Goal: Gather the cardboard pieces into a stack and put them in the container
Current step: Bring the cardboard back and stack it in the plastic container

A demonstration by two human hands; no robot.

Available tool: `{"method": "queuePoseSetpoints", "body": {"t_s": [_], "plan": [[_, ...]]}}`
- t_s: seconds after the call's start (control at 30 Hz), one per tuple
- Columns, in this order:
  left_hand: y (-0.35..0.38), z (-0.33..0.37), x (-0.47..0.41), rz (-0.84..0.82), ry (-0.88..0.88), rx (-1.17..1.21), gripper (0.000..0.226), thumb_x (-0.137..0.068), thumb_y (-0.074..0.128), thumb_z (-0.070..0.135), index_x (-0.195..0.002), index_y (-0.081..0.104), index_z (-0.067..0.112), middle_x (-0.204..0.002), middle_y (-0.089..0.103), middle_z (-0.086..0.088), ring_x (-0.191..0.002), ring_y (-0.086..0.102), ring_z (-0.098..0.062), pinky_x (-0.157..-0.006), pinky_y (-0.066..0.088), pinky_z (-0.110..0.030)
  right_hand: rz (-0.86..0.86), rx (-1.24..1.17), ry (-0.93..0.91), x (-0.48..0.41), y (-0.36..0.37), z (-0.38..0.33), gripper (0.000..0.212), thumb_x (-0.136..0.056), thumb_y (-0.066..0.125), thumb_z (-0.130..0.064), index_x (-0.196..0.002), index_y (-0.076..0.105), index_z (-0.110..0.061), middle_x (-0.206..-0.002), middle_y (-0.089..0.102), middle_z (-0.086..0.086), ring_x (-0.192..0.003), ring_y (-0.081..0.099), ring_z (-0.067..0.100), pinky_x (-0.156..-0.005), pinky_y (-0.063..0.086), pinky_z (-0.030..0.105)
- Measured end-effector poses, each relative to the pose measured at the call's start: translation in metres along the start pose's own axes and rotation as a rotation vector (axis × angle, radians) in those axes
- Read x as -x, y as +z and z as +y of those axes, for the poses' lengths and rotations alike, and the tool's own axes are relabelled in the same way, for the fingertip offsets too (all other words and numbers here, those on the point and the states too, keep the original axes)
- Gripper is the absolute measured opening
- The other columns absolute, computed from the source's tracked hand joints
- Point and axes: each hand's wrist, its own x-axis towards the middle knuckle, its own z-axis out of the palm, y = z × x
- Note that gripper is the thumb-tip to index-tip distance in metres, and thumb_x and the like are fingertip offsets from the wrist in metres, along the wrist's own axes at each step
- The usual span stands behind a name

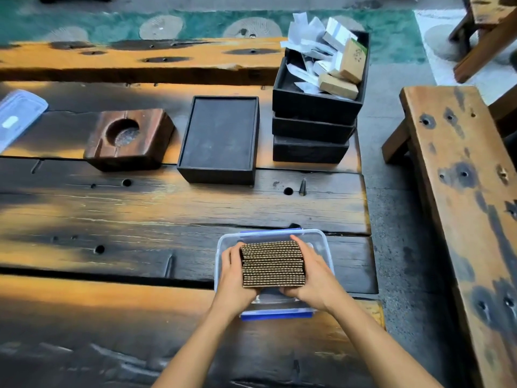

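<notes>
Here, your two hands clamp a gathered stack of cardboard pieces (272, 264) directly above the clear plastic container (326, 247) at the near right of the dark wooden bench (140, 214). Your left hand (233, 271) is closed against the stack's left side, fingers curled along the edge; your right hand (312, 271) is closed against the right side, fingers lying along the top far edge. Neither palm is free. The stack shows its corrugated edges upward, the pieces pressed face to face, and whether its lower edge already touches the container's floor cannot be told from this angle.

Expect the load to be light and each piece stiff, but the bundle itself is loose: nothing binds the sheets, so only your squeeze from both sides keeps the middle ones from slipping out. Holding at the two outer faces, low and centred, looks the safest grip. The container's opening appears only a little wider than the stack plus your fingers, so the release will likely need care.

Farther back stand an empty black tray (219, 138), a wooden ashtray block (128, 138) and stacked black boxes (316, 119) topped with packets.
</notes>
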Motion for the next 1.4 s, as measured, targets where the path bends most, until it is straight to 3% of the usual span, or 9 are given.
{"method": "queuePoseSetpoints", "body": {"t_s": [0.23, 0.4, 0.53, 0.67, 0.77, 0.87, 1.03, 1.23, 1.4], "plan": [[-0.003, 0.009, -0.014, 0.021, -0.095, 0.093, 0.086, -0.056, 0.073, 0.007, -0.135, 0.045, 0.026, -0.126, 0.050, 0.014, -0.118, 0.057, -0.013, -0.096, 0.053, -0.034, 0.108, 0.020, 0.016, -0.017, 0.005, -0.007, 0.082, -0.063, 0.075, -0.025, -0.133, 0.035, -0.042, -0.113, 0.056, -0.013, -0.100, 0.063, 0.013, -0.083, 0.052, 0.028], [-0.015, 0.006, -0.016, -0.050, -0.032, 0.052, 0.094, -0.056, 0.085, 0.009, -0.140, 0.044, 0.021, -0.123, 0.053, 0.005, -0.116, 0.052, -0.009, -0.096, 0.044, -0.019, 0.245, 0.054, -0.041, -0.014, 0.007, -0.007, 0.085, -0.056, 0.084, -0.025, -0.133, 0.048, -0.022, -0.120, 0.053, -0.004, -0.112, 0.056, 0.015, -0.088, 0.037, 0.012], [-0.012, -0.006, -0.013, -0.147, -0.016, -0.011, 0.113, -0.051, 0.089, 0.020, -0.149, 0.034, 0.027, -0.136, 0.047, 0.007, -0.130, 0.048, -0.011, -0.110, 0.044, -0.031, 0.155, -0.023, -0.066, -0.003, 0.012, -0.009, 0.119, -0.045, 0.083, -0.040, -0.150, 0.032, -0.020, -0.139, 0.045, -0.004, -0.128, 0.046, 0.012, -0.105, 0.041, 0.022], [-0.008, 0.005, -0.010, -0.071, -0.008, 0.105, 0.100, -0.054, 0.088, 0.025, -0.144, 0.042, 0.027, -0.132, 0.053, 0.011, -0.126, 0.052, -0.009, -0.106, 0.047, -0.032, 0.228, -0.147, -0.020, 0.001, 0.013, -0.014, 0.110, -0.043, 0.079, -0.040, -0.143, 0.036, -0.029, -0.125, 0.054, -0.009, -0.111, 0.060, 0.007, -0.089, 0.055, 0.024], [-0.003, 0.007, -0.001, 0.006, 0.004, 0.156, 0.086, -0.064, 0.083, 0.023, -0.142, 0.047, 0.026, -0.133, 0.053, 0.010, -0.128, 0.053, -0.007, -0.107, 0.047, -0.035, 0.222, -0.106, -0.081, 0.003, 0.016, -0.013, 0.105, -0.050, 0.081, -0.043, -0.144, 0.039, -0.024, -0.129, 0.050, -0.010, -0.116, 0.052, -0.006, -0.097, 0.042, 0.010], [0.003, 0.003, 0.003, 0.024, -0.032, 0.162, 0.098, -0.065, 0.084, 0.020, -0.152, 0.040, 0.023, -0.147, 0.047, 0.007, -0.140, 0.045, -0.006, -0.115, 0.041, -0.035, 0.194, -0.057, -0.113, -0.004, 0.015, -0.004, 0.100, -0.053, 0.081, -0.042, -0.144, 0.043, -0.024, -0.136, 0.047, -0.010, -0.129, 0.048, 0.007, -0.106, 0.038, 0.016], [-0.006, 0.006, 0.003, -0.015, -0.001, 0.097, 0.107, -0.067, 0.086, 0.021, -0.156, 0.025, 0.027, -0.159, 0.035, 0.008, -0.143, 0.042, -0.009, -0.114, 0.042, -0.031, 0.187, -0.068, -0.098, -0.007, 0.015, 0.001, 0.124, -0.054, 0.096, -0.024, -0.157, 0.026, -0.015, -0.147, 0.035, -0.009, -0.130, 0.034, -0.007, -0.106, 0.022, 0.000], [-0.002, 0.006, -0.007, -0.017, -0.049, -0.055, 0.091, -0.067, 0.076, 0.015, -0.147, 0.035, 0.029, -0.137, 0.044, 0.008, -0.117, 0.058, -0.019, -0.090, 0.055, -0.042, 0.240, 0.011, -0.047, -0.016, 0.012, -0.004, 0.083, -0.058, 0.085, -0.034, -0.132, 0.047, -0.033, -0.123, 0.056, -0.012, -0.113, 0.057, 0.006, -0.095, 0.053, 0.033], [0.001, 0.004, -0.009, -0.005, -0.066, -0.059, 0.088, -0.066, 0.078, 0.013, -0.142, 0.037, 0.032, -0.130, 0.047, 0.007, -0.114, 0.060, -0.021, -0.090, 0.054, -0.042, 0.243, 0.033, -0.011, -0.017, 0.011, -0.005, 0.080, -0.053, 0.084, -0.036, -0.126, 0.051, -0.035, -0.116, 0.061, -0.013, -0.107, 0.061, 0.006, -0.087, 0.052, 0.024]]}}
